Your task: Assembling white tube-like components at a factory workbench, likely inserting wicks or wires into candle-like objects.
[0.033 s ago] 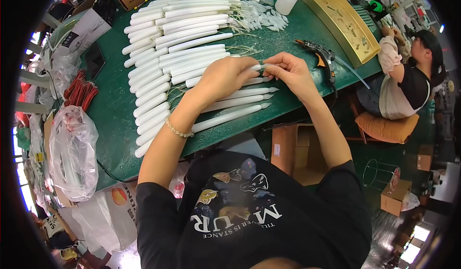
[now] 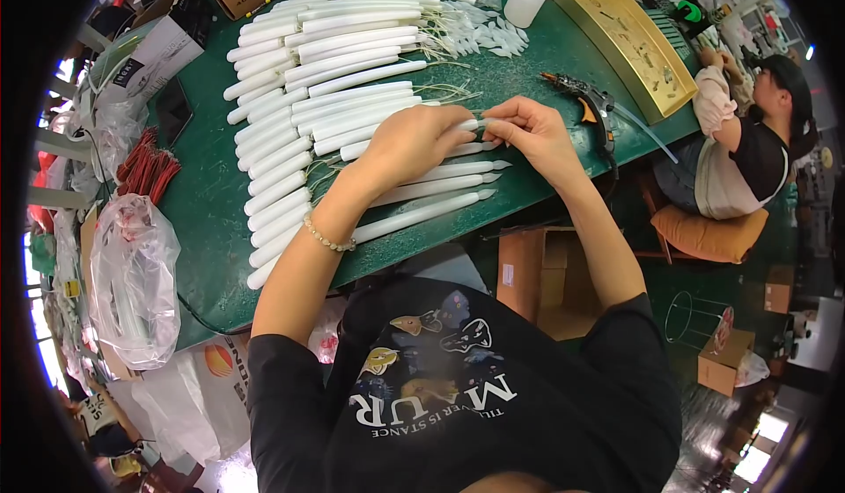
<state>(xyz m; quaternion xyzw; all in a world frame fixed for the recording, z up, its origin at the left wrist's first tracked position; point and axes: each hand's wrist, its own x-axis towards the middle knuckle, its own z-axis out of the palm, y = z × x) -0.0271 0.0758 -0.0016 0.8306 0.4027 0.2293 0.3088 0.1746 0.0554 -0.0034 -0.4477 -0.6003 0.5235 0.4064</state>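
Observation:
My left hand [image 2: 407,145] is closed round a white candle-shaped stick [image 2: 464,126], whose end sticks out past the fingers. At that end, my right hand [image 2: 535,138] pinches what looks like a small pale flame-shaped tip, mostly covered by the fingertips. Just below my hands lie several white sticks with pointed tips fitted, such as the nearest candle stick [image 2: 422,217]. Rows of more white sticks [image 2: 352,53], with thin wires at their ends, cover the green table on the left. A heap of loose translucent tips [image 2: 486,32] lies beyond my hands.
Right of my hands lies a glue gun [image 2: 591,106] with its glue stick, near a yellow tray [image 2: 572,9] and a white squeeze bottle [image 2: 526,0]. Red wires [image 2: 148,169] and a plastic bag [image 2: 132,290] sit at left. A co-worker [image 2: 744,145] sits at right.

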